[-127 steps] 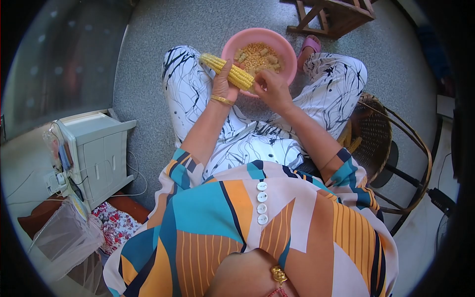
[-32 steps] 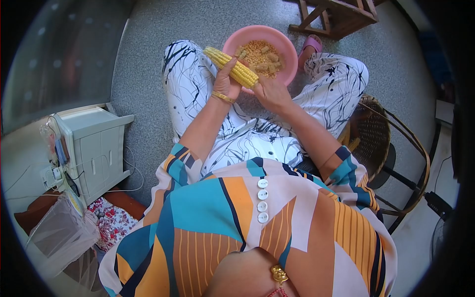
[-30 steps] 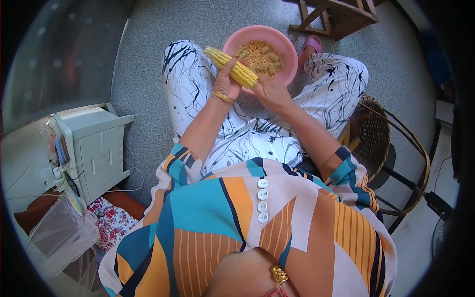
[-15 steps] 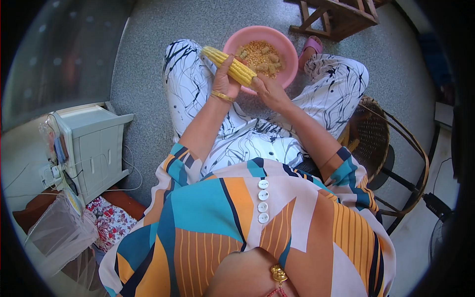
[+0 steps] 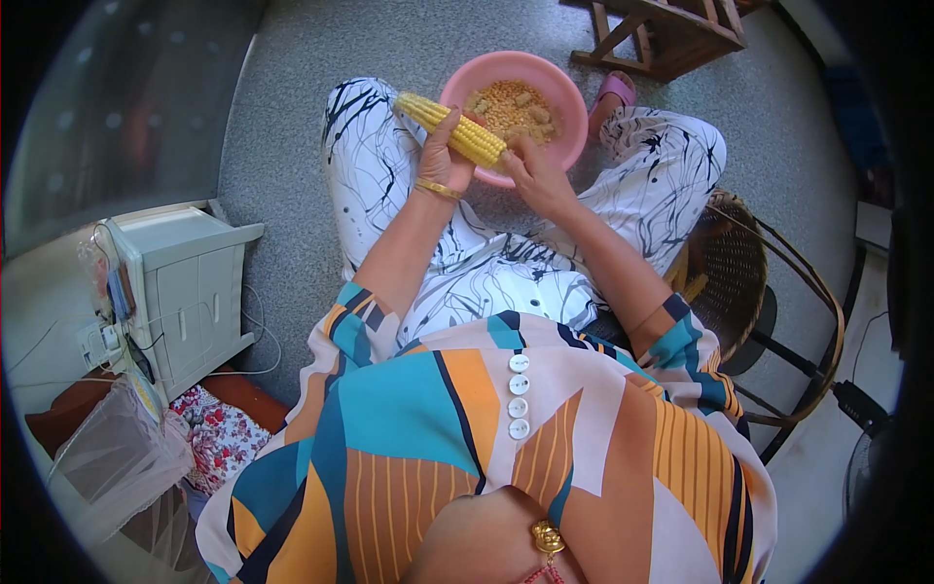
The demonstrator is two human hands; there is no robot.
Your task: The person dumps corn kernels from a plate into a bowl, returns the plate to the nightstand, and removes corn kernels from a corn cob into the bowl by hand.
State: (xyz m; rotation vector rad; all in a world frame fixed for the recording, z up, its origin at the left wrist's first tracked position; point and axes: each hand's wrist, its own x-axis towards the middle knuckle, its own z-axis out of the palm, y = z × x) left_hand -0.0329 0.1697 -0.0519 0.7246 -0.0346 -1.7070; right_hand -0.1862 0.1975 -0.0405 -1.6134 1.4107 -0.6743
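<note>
A yellow ear of corn (image 5: pixel 453 130) lies slantwise across my left hand (image 5: pixel 445 159), whose fingers and thumb wrap round its middle. At the lower right end of the ear, my right hand (image 5: pixel 532 173) touches the kernels with bent fingers; the exact grip of its fingertips is partly hidden. Just beyond both hands, a pink basin (image 5: pixel 569 86) stands on the floor. Loose corn kernels (image 5: pixel 501 102) and several broken cob pieces (image 5: pixel 537 115) lie in it.
A wicker basket (image 5: pixel 732 258) with some corn in it stands by my right leg. To the left is a pale plastic cabinet (image 5: pixel 195 292) with cables. A wooden stool (image 5: pixel 671 39) stands at the back right, and a fan (image 5: pixel 861 448) at the lower right.
My right hand has shifted slightly on the end of the ear, its fingers more raised and curled. My left hand keeps hold of the corn in nearly the same place.
</note>
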